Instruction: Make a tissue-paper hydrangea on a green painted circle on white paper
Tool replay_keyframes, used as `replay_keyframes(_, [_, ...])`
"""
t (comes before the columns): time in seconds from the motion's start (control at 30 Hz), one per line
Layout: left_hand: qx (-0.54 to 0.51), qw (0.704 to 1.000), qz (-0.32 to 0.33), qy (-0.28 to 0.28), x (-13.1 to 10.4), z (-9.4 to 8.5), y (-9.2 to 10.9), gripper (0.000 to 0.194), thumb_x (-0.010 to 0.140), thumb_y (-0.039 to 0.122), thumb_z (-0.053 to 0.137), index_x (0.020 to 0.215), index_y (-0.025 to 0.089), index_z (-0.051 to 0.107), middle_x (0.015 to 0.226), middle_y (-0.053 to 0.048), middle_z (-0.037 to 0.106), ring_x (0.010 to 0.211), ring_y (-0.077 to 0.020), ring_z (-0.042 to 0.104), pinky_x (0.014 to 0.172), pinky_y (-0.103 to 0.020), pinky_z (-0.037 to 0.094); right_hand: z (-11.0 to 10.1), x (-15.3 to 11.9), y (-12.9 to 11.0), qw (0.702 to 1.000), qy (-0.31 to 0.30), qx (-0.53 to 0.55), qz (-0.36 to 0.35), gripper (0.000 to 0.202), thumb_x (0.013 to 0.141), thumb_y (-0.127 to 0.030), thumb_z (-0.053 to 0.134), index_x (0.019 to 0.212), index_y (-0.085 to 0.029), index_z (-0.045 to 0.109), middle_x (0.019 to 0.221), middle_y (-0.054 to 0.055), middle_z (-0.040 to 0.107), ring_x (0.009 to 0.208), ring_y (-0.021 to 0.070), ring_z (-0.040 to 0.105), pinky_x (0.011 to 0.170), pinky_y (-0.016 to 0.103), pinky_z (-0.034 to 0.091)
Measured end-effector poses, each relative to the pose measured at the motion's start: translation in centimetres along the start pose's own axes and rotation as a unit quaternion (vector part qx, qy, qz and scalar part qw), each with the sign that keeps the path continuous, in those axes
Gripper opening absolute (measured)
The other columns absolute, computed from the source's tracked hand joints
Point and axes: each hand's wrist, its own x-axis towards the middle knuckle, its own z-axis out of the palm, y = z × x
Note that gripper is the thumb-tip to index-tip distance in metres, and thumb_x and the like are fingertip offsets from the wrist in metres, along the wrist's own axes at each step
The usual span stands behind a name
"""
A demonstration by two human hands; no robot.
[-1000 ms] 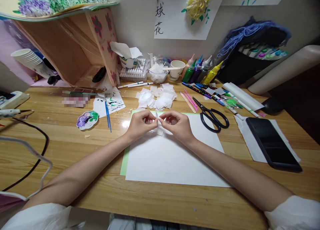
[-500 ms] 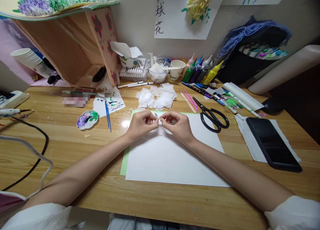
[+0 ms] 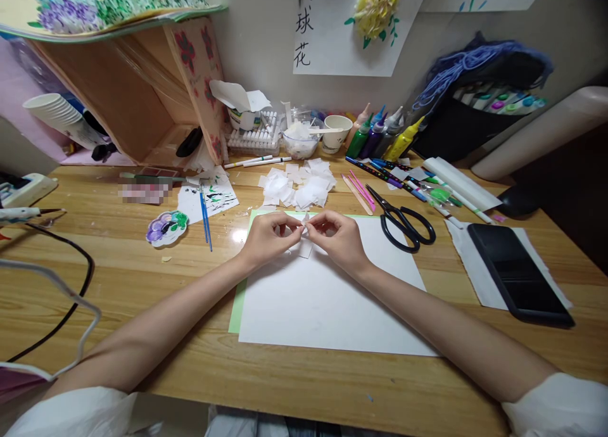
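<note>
Over the far part of a white paper sheet (image 3: 327, 304), my left hand (image 3: 268, 239) and my right hand (image 3: 339, 239) meet with fingertips pinched. Between them is a small piece of white tissue paper (image 3: 305, 219), gripped from both sides; the fingers hide most of it. Another small white paper piece (image 3: 303, 249) lies on the sheet just below the fingertips. Beneath the white sheet, a green sheet (image 3: 237, 310) shows along its left and far edges. A pile of cut white tissue squares (image 3: 313, 190) lies beyond my hands.
Black-handled scissors (image 3: 403, 221) lie right of my hands, partly on the sheet. A phone (image 3: 520, 275) rests farther right. Left are two blue brushes (image 3: 206, 218) and a paint palette (image 3: 166, 228). Paint bottles (image 3: 375, 136), a paper cup (image 3: 336, 133) and an open box (image 3: 156, 101) stand behind.
My fingertips have drawn slightly closer together around the small tissue piece, whose visible tip has shifted a little to the right. Everything else on the table stays put.
</note>
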Motion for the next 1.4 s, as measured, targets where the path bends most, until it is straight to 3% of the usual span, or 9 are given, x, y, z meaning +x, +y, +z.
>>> replay_keyframes(0.43, [-0.003, 1.000, -0.014, 0.016, 0.08, -0.13, 0.13, 0.013, 0.075, 0.024, 0.059, 0.069, 0.015, 0.068, 0.057, 0.001, 0.059, 0.051, -0.0075, 0.039, 0.048, -0.021, 0.030, -0.02, -0.10, -0.23, 1.000, 0.004, -0.019, -0.011, 0.011, 0.073, -0.026, 0.064, 0.070, -0.017, 0.059, 0.067, 0.000, 0.060, 0.057, 0.0107, 0.049, 0.053, 0.024, 0.040])
replay_keyframes(0.67, [-0.004, 0.999, -0.030, 0.042, 0.20, -0.09, 0.07, 0.012, 0.074, 0.021, 0.057, 0.063, 0.015, 0.058, 0.057, 0.003, 0.051, 0.052, -0.0075, 0.037, 0.048, -0.021, 0.029, -0.17, 0.49, 0.18, 0.998, 0.008, 0.049, 0.030, 0.008, 0.074, -0.024, 0.057, 0.072, -0.018, 0.052, 0.069, -0.001, 0.055, 0.060, 0.0108, 0.049, 0.056, 0.023, 0.040])
replay_keyframes(0.9, [0.026, 0.998, -0.003, 0.050, 0.11, -0.12, 0.46, 0.012, 0.074, 0.018, 0.055, 0.063, 0.016, 0.055, 0.059, 0.003, 0.050, 0.053, -0.0079, 0.039, 0.050, -0.021, 0.030, -0.15, 0.79, 0.44, 0.995, -0.019, 0.089, 0.047, 0.015, 0.078, -0.033, 0.055, 0.076, -0.018, 0.052, 0.072, -0.001, 0.054, 0.062, 0.0107, 0.048, 0.056, 0.023, 0.039])
replay_keyframes(1.07, [0.062, 0.996, 0.032, 0.049, -0.04, -0.12, 0.74, 0.011, 0.074, 0.018, 0.056, 0.063, 0.016, 0.057, 0.057, 0.003, 0.051, 0.053, -0.0087, 0.041, 0.053, -0.022, 0.033, -0.04, 0.48, 0.25, 0.997, -0.059, 0.042, 0.041, 0.025, 0.075, -0.041, 0.063, 0.081, -0.019, 0.055, 0.075, -0.001, 0.055, 0.062, 0.0105, 0.048, 0.057, 0.023, 0.038])
replay_keyframes(1.2, [0.069, 0.996, 0.042, 0.047, -0.08, -0.09, 0.72, 0.013, 0.075, 0.020, 0.056, 0.062, 0.017, 0.055, 0.057, 0.003, 0.052, 0.053, -0.0087, 0.041, 0.053, -0.022, 0.033, 0.00, 0.35, -0.02, 0.997, -0.060, 0.020, 0.031, 0.023, 0.078, -0.041, 0.060, 0.078, -0.018, 0.055, 0.074, -0.001, 0.056, 0.063, 0.0109, 0.048, 0.058, 0.023, 0.038])
replay_keyframes(1.4, [0.049, 0.998, 0.023, 0.045, 0.01, -0.21, 0.80, 0.014, 0.073, 0.016, 0.054, 0.060, 0.017, 0.050, 0.058, 0.003, 0.049, 0.054, -0.0089, 0.041, 0.053, -0.023, 0.033, -0.13, 0.59, 0.13, 0.995, -0.052, 0.069, 0.044, 0.020, 0.080, -0.037, 0.057, 0.074, -0.018, 0.052, 0.071, -0.002, 0.052, 0.060, 0.0102, 0.047, 0.056, 0.023, 0.038])
